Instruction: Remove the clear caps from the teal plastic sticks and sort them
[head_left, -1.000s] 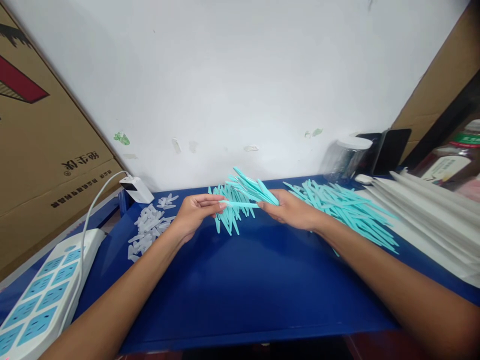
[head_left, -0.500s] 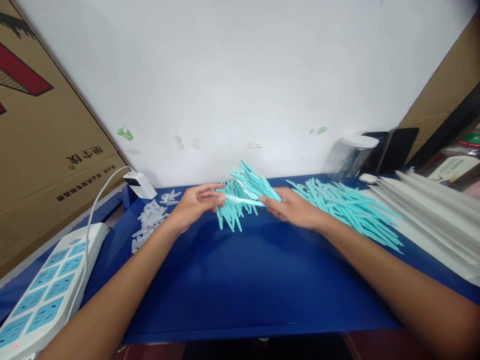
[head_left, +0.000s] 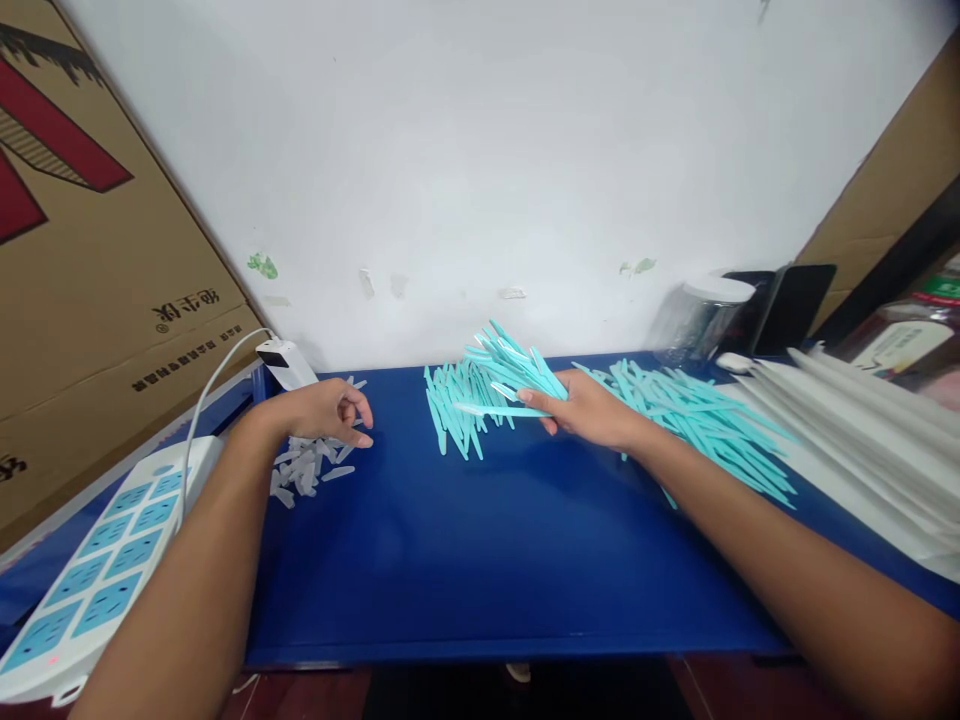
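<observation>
Head view: we find a bundle of teal sticks (head_left: 517,372) fanned out in the right hand (head_left: 592,412), whose fingers are closed around their near ends; one stick (head_left: 491,410) juts leftward from under the thumb. The bundle is held just above the blue table (head_left: 510,550), over a small pile of teal sticks (head_left: 454,410) lying near the wall. We note the left hand (head_left: 326,412) well apart to the left, fingers loosely curled and half open, fingertips down on a heap of clear plastic caps (head_left: 307,465); whether it pinches one we cannot tell. A larger heap of teal sticks (head_left: 705,415) lies beside the right wrist. A power strip (head_left: 97,575) sits at far left.
</observation>
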